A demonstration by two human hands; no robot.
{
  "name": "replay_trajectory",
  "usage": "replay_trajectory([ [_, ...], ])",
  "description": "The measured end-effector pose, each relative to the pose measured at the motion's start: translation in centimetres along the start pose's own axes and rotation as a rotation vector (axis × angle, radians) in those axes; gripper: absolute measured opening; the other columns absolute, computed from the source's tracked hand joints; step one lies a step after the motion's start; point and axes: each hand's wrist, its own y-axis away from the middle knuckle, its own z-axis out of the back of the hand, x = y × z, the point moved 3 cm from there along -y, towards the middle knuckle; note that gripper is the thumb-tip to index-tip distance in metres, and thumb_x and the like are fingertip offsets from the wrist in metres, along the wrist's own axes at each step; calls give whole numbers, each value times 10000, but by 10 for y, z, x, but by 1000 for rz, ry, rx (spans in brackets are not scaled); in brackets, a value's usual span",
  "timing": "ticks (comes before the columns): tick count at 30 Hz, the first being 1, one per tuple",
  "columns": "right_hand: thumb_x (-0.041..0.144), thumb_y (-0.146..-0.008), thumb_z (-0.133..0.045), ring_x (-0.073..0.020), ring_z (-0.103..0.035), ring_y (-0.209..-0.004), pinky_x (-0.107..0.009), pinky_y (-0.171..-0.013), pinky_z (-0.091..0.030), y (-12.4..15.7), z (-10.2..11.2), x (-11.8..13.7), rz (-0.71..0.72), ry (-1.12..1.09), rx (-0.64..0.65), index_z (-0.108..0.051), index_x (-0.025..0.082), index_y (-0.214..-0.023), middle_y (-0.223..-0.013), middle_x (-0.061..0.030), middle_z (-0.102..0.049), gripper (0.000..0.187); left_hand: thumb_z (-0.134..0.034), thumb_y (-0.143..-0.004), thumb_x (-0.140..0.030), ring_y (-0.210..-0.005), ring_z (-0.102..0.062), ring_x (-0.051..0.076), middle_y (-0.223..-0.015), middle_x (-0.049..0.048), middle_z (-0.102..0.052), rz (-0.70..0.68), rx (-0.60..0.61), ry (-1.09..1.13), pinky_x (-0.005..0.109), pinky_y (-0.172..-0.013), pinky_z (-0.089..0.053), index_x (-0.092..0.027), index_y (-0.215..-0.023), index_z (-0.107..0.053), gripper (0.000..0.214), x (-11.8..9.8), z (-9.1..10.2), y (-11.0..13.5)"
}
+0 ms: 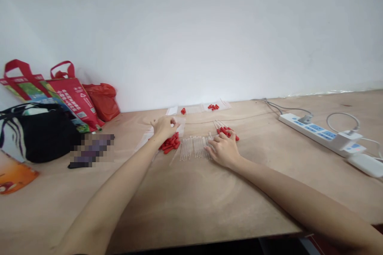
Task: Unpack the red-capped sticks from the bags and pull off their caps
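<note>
My left hand (164,127) hovers over a pile of small red caps (170,145), its thumb and a finger brought together. Whatever is between those fingertips is too small to make out. On the tabletop, my right hand (225,149) lies palm down with fingers spread, at the right end of a row of thin clear tubes (187,149). Just beyond its fingers is a group of tubes with red caps (223,129) on their ends, partly hidden by the hand. A clear plastic bag (144,138) lies under and left of the red pile.
Farther back, more red pieces (213,107) lie on clear bags near the wall. A white power strip (320,133) with cables stands at right. Shopping bags (74,97), a black bag (44,135), a blurred item (92,151) and an orange packet (16,173) occupy the left.
</note>
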Motion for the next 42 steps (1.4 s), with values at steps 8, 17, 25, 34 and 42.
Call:
replay_trajectory([
  [8, 436, -841, -387, -200, -497, -821, -428, -837, -177, -3, 4, -17, -62, -19, -10, -649, 211, -786, -767, -58, -634, 349, -480, -768, -360, -641, -499, 159, -675, 12, -514, -354, -94, 152, 280, -597, -389, -184, -661, -463, 207, 8, 15, 95],
  [17, 330, -779, -444, -216, -522, -838, -397, -769, -225, -16, -7, -80, -512, -104, 139, -629, 221, -805, -839, -45, -651, 216, -560, -694, -249, -584, -526, 105, -697, -12, -498, -269, 230, 492, 239, -535, -458, -172, -667, -440, 145, 15, -5, 111],
  [25, 456, -739, -471, -248, -557, -811, -438, -771, -257, -33, -16, -84, -645, -53, 347, -628, 186, -778, -765, -87, -641, 315, -596, -697, -247, -614, -524, 109, -691, -12, -499, -349, 43, 504, 230, -534, -464, -170, -638, -471, 158, -6, -18, 104],
  [34, 288, -749, -456, -264, -542, -838, -440, -752, -255, -43, -24, -78, -586, 69, 326, -630, 143, -717, -801, -127, -635, 229, -584, -733, -252, -825, -516, 174, -821, 32, -540, -532, -161, 392, 324, -728, -437, -179, -720, -492, 118, -13, -9, 115],
  [42, 287, -836, -412, -201, -519, -802, -407, -830, -216, -22, -5, -53, -268, -26, -22, -558, 159, -816, -802, -70, -637, 195, -512, -792, -254, -958, -489, 210, -981, 89, -563, -659, -311, 252, 363, -844, -396, -161, -1006, -509, 233, -22, -12, 110],
])
